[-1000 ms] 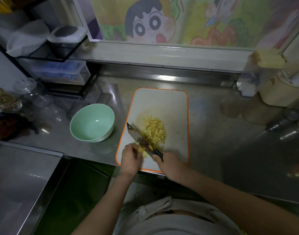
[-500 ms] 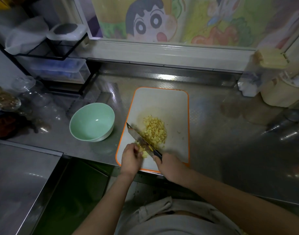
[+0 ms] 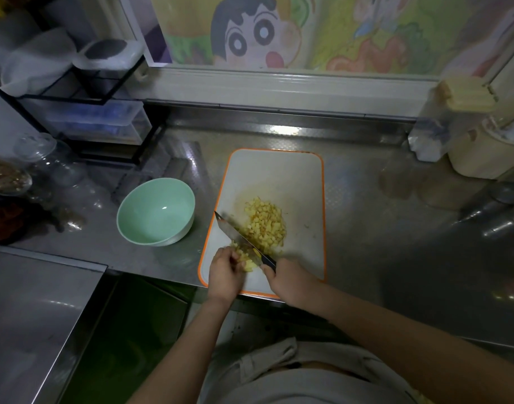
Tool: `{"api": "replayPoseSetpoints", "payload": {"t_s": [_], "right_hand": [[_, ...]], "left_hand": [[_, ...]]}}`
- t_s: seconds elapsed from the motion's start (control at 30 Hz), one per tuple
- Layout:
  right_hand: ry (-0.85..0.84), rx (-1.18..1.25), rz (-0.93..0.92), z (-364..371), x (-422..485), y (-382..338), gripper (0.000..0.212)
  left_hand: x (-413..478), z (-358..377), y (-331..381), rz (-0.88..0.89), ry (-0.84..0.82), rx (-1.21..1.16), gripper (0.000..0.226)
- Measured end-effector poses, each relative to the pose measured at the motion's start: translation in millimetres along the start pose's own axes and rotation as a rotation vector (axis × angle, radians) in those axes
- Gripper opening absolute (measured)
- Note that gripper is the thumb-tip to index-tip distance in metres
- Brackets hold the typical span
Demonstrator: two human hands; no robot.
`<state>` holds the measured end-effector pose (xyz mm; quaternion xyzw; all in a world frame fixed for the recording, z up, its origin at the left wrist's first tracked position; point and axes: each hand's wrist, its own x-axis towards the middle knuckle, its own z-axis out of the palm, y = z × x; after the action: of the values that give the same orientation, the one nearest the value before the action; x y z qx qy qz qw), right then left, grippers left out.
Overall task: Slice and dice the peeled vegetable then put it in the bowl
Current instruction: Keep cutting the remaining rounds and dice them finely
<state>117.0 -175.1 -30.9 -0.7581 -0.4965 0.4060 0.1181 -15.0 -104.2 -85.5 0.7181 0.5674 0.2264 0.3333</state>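
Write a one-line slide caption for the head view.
Knife in right hand dices vegetable steadied by left hand; green bowl waits empty.

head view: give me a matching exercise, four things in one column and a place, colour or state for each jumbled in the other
Column one
1. bowl
2. knife
3. diced pieces
4. cutting board

Column two
A. gripped by the right hand
B. empty, on the counter left of the board
C. white with an orange edge
D. heaped near the middle of the board

Right pairs: 1-B, 2-A, 3-D, 4-C
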Motion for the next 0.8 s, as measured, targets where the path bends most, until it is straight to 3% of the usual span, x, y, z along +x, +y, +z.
{"api": "replayPoseSetpoints", "payload": {"t_s": [0.3,0.8], "right_hand": [[0.065,-0.045,0.003,15.6,1.9,5.5,0.044],[-0.005,0.115,-0.065,-6.8,12.5,14.6,0.038]], "left_hand": [[1.8,-0.9,-2.1,-0.005,-0.027,0.024,0.022],[1.9,-1.5,-1.7,-0.068,-0.022,-0.004,0.021]]}}
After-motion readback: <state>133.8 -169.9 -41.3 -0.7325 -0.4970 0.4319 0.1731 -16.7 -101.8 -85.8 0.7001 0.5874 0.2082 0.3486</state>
